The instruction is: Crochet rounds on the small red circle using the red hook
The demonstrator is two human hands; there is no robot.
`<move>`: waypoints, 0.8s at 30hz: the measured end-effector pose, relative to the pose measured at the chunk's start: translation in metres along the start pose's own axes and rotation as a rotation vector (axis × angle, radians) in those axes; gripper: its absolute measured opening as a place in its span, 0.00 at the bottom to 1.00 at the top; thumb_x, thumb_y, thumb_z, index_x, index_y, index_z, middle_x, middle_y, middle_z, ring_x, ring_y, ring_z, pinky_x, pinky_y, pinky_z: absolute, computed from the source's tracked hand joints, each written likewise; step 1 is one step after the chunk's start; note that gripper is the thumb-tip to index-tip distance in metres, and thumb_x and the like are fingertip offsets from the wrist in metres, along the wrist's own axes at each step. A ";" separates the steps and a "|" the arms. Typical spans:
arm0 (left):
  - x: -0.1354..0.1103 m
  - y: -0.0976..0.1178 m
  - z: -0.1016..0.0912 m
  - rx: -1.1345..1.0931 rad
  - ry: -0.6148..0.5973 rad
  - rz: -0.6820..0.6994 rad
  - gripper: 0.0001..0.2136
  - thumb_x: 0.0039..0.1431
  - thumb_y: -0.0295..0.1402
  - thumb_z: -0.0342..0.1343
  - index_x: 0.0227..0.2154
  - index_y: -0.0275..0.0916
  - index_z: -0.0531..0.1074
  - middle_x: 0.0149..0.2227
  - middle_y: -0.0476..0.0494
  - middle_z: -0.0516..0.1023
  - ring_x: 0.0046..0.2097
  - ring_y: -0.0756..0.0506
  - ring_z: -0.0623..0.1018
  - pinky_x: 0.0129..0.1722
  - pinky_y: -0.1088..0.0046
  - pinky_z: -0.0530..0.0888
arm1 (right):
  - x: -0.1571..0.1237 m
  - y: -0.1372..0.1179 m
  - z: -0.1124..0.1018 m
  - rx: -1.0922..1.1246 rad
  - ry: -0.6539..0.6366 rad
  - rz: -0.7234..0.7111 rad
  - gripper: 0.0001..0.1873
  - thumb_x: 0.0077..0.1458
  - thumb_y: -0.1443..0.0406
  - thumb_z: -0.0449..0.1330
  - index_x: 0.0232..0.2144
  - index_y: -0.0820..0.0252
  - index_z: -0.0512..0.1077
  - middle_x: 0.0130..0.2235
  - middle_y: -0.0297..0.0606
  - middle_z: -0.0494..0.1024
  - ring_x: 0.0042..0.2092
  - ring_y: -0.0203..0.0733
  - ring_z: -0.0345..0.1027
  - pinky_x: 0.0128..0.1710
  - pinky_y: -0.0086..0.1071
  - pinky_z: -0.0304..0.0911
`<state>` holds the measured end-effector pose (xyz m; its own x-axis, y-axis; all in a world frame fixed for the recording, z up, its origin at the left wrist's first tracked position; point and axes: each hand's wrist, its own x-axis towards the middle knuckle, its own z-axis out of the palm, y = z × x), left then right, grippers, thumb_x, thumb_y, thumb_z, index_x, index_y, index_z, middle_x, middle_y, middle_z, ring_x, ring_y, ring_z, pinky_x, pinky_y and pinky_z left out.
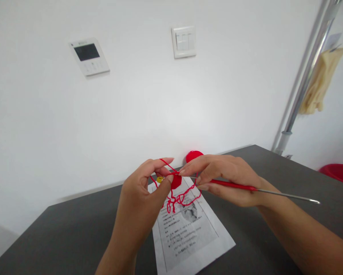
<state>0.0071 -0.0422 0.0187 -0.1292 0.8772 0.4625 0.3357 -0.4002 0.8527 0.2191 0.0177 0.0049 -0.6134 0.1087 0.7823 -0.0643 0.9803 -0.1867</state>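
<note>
My left hand (148,187) pinches a small red crochet piece (176,181) between thumb and fingers, and red yarn runs over its raised index finger. In my right hand (228,177) is a crochet hook (234,185) with a red grip and metal ends. The hook's front tip meets the top edge of the crochet piece; the exact stitch is too small to make out. Loose red yarn (185,199) hangs in loops below, over a printed sheet (188,244). Behind my right fingers sits a red yarn ball (194,156), partly hidden.
The dark grey table (82,225) meets a white wall, which carries an intercom panel (89,56) and a light switch (184,42). A small yellow object (159,179) lies behind my left hand. At right are a metal pole (308,76), a hanging yellowish cloth (321,82) and a red rounded object (338,173).
</note>
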 end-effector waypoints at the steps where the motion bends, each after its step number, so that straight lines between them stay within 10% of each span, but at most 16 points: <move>1: -0.001 0.000 0.000 0.000 0.014 0.012 0.10 0.49 0.29 0.65 0.36 0.43 0.82 0.31 0.48 0.80 0.39 0.43 0.78 0.43 0.68 0.73 | 0.000 0.000 0.001 -0.006 0.015 -0.009 0.07 0.64 0.71 0.56 0.40 0.55 0.71 0.47 0.44 0.82 0.49 0.40 0.78 0.45 0.34 0.74; 10: 0.000 0.007 0.002 -0.342 -0.021 -0.161 0.10 0.47 0.27 0.66 0.35 0.41 0.83 0.25 0.52 0.76 0.30 0.51 0.74 0.34 0.75 0.72 | -0.003 -0.003 0.018 0.360 0.235 0.153 0.04 0.64 0.68 0.60 0.38 0.52 0.72 0.48 0.39 0.82 0.49 0.43 0.78 0.43 0.38 0.76; 24: 0.006 -0.003 -0.002 -0.451 -0.211 -0.197 0.13 0.48 0.26 0.68 0.38 0.41 0.83 0.24 0.52 0.76 0.27 0.53 0.75 0.30 0.78 0.72 | 0.003 0.001 0.020 -0.128 0.198 -0.129 0.05 0.65 0.70 0.57 0.42 0.57 0.72 0.46 0.48 0.82 0.49 0.41 0.78 0.46 0.34 0.75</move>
<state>0.0035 -0.0360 0.0196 0.0572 0.9628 0.2642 -0.1164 -0.2564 0.9595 0.2016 0.0159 -0.0045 -0.4394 -0.0004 0.8983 -0.0237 0.9997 -0.0111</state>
